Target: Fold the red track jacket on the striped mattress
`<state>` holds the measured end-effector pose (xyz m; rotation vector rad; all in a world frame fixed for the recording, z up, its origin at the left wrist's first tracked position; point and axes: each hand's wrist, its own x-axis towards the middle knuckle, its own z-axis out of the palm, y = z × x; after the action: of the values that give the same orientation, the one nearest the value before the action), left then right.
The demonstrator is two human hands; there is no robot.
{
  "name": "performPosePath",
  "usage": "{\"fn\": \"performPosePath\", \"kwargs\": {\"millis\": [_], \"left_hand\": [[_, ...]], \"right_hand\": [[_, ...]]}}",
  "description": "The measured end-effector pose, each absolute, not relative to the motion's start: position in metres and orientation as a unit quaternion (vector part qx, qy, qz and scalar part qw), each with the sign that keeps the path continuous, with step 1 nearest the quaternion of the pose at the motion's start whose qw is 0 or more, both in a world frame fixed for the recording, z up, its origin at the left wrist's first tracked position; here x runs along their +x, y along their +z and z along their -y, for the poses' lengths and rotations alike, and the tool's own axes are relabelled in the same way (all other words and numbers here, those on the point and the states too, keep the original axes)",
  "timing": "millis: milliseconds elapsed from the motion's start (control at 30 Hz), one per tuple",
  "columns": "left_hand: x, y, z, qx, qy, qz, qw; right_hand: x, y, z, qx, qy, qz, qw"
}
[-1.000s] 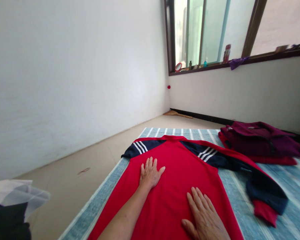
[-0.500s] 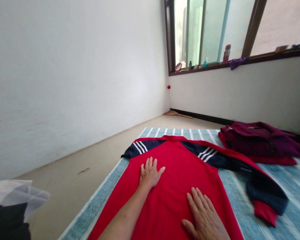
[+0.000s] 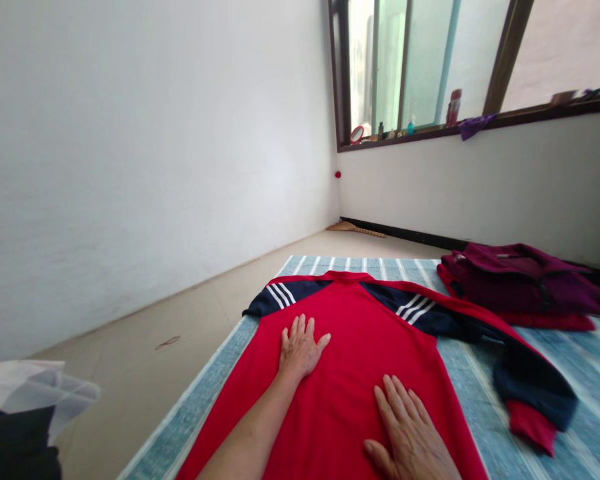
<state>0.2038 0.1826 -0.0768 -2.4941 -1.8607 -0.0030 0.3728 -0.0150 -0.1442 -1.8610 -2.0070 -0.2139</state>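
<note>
From the head view, my only one, I've got the red top (image 3: pixel 350 340) spread out right in front of me, collar at the far end, lying on the striped sheet (image 3: pixel 590 373). My left hand (image 3: pixel 301 345) is palm down on its upper chest area, fingers fanned, thumb out wide, gripping nothing. My right hand (image 3: pixel 407 427) is lower and nearer, palm down too, fingers straight and close together, thumb set apart, no cloth pinched. So I'd call this the flattening step: both palms laid on the body, which looks fairly smooth between them.

Over on my right the navy sleeve (image 3: pixel 523 373) runs out across the sheet and bends back toward me, ending in a red cuff. The opposite sleeve (image 3: pixel 270 300) shows only its striped upper part at the sheet's edge; where the rest lies, I can't tell. The near hem is out of sight as well. To my mind, the next move calls for light palms, no dragging, and that bent sleeve straightened before anything else.
</note>
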Motion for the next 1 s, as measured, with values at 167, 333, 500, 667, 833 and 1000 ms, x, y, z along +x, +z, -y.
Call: {"fn": "performPosePath", "kwargs": {"millis": [167, 333, 500, 667, 833, 1000], "left_hand": [[0.2037, -0.0773, -0.1824, -0.800, -0.005, 0.599, 0.016], [0.2036, -0.0782, -0.1822, -0.802, -0.010, 0.598, 0.018], [0.2033, -0.0775, -0.1822, -0.802, -0.010, 0.597, 0.017], [0.2032, -0.0767, -0.1824, -0.802, -0.004, 0.598, 0.015], [0.2034, -0.0783, -0.1836, -0.801, -0.003, 0.598, 0.017], [0.2036, -0.0773, -0.1827, -0.803, -0.003, 0.596, 0.015]], "right_hand": [[0.3734, -0.1439, 0.0143, -0.666, -0.062, 0.718, 0.193], [0.3732, -0.1450, 0.0141, -0.665, -0.065, 0.718, 0.195], [0.3730, -0.1458, 0.0146, -0.663, -0.077, 0.717, 0.201], [0.3735, -0.1463, 0.0143, -0.660, -0.086, 0.719, 0.199], [0.3737, -0.1482, 0.0147, -0.660, -0.094, 0.716, 0.207], [0.3735, -0.1464, 0.0155, -0.655, -0.114, 0.719, 0.203]]}}
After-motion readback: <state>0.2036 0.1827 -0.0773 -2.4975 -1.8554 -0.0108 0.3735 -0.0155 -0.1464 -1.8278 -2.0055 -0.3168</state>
